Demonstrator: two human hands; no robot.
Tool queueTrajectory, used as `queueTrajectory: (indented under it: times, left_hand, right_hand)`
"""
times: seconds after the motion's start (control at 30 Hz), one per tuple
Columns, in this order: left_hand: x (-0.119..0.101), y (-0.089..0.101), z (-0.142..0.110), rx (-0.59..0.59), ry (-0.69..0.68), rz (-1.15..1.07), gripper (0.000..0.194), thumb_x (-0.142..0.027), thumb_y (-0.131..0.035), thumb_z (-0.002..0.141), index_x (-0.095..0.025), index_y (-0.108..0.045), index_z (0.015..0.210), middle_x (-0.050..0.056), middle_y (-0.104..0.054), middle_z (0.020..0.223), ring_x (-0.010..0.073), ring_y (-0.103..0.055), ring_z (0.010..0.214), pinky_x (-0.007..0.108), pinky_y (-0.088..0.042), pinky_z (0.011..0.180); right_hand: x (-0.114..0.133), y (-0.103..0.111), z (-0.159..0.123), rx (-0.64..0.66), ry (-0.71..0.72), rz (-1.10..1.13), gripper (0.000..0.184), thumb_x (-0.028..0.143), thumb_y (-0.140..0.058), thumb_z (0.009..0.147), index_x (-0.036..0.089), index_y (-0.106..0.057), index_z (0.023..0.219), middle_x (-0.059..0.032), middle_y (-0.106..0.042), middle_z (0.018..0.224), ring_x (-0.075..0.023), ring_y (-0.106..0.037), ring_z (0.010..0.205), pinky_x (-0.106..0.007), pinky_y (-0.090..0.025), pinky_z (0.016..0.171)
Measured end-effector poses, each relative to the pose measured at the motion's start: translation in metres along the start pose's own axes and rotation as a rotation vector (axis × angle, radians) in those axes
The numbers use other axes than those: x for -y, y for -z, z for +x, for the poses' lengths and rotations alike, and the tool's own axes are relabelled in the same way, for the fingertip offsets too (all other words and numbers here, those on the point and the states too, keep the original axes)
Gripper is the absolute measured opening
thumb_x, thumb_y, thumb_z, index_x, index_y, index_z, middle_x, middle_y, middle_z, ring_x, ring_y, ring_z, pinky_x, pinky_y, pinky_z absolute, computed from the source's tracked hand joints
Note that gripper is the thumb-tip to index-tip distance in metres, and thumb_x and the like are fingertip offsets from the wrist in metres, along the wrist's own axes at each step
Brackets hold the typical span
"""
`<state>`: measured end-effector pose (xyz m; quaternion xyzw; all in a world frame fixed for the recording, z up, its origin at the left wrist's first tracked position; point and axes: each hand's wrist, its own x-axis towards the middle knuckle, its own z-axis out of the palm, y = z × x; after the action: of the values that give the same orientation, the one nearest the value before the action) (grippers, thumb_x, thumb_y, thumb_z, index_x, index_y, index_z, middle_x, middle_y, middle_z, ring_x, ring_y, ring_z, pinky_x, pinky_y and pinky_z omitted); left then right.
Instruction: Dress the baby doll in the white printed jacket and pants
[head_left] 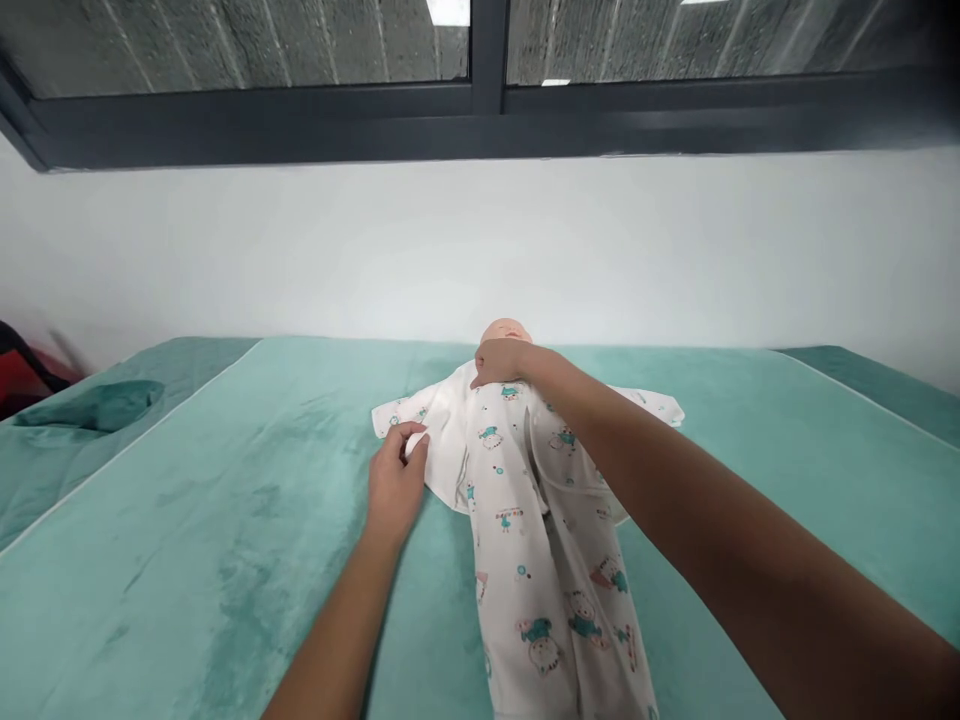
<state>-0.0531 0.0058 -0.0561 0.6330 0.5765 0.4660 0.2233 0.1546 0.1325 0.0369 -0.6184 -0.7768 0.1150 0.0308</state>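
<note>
A baby doll [507, 329] lies on its back on a teal blanket [225, 520], head towards the wall. It wears a white romper [540, 560] printed with small cartoon animals; only the top of the head shows. My left hand [396, 480] pinches the left flap of the romper beside the doll's body, fingers closed on the cloth. My right hand [501, 362] rests at the doll's neck, fingers curled round the collar of the romper. The romper's legs stretch towards me.
A darker green cloth [97, 408] lies bunched at the far left, with something red and black [19, 375] at the frame edge. A white wall and a dark window frame [480, 110] stand behind the blanket-covered surface.
</note>
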Motion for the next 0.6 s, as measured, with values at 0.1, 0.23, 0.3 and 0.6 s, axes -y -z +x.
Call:
queueTrajectory:
  times: [0.1, 0.23, 0.3, 0.6]
  left_hand:
    - [0.001, -0.001, 0.0, 0.005, 0.002, 0.025, 0.016, -0.031, -0.052, 0.085, -0.023, -0.062, 0.096, -0.005, -0.053, 0.064, 0.0135, -0.042, 0.052, 0.026, -0.041, 0.057]
    - [0.002, -0.001, -0.009, -0.055, -0.169, 0.065, 0.014, -0.027, -0.051, 0.089, -0.022, -0.062, 0.095, 0.0, -0.067, 0.084, 0.0154, -0.058, 0.067, 0.028, -0.046, 0.066]
    - [0.003, -0.002, -0.016, -0.112, -0.336, 0.092, 0.014, -0.022, -0.049, 0.09, -0.021, -0.062, 0.096, 0.002, -0.07, 0.094, 0.017, -0.064, 0.082, 0.029, -0.049, 0.075]
    - [-0.012, -0.018, -0.029, -0.177, -0.8, 0.139, 0.025, -0.005, -0.048, 0.089, -0.021, -0.058, 0.105, 0.005, -0.071, 0.095, 0.0175, -0.066, 0.087, 0.03, -0.051, 0.075]
  right_hand:
    - [-0.001, -0.003, 0.006, 0.026, -0.013, -0.006, 0.024, 0.041, -0.073, 0.074, 0.017, -0.068, 0.077, -0.0075, -0.071, 0.087, -0.0234, -0.065, 0.083, -0.034, -0.047, 0.076]
    - [0.002, -0.019, 0.004, -0.102, -0.094, -0.017, 0.029, 0.039, -0.056, 0.089, 0.015, -0.064, 0.102, -0.014, -0.069, 0.103, -0.027, -0.064, 0.093, -0.036, -0.046, 0.076]
    - [0.004, -0.027, 0.0, -0.165, -0.124, -0.013, 0.031, 0.038, -0.05, 0.092, 0.015, -0.061, 0.109, -0.0149, -0.068, 0.107, -0.0266, -0.063, 0.094, -0.034, -0.045, 0.074]
    - [0.01, -0.033, -0.03, -0.317, 0.257, 0.022, 0.047, 0.008, -0.048, 0.084, 0.027, -0.055, 0.127, -0.0037, -0.057, 0.131, -0.021, -0.052, 0.111, -0.031, -0.041, 0.084]
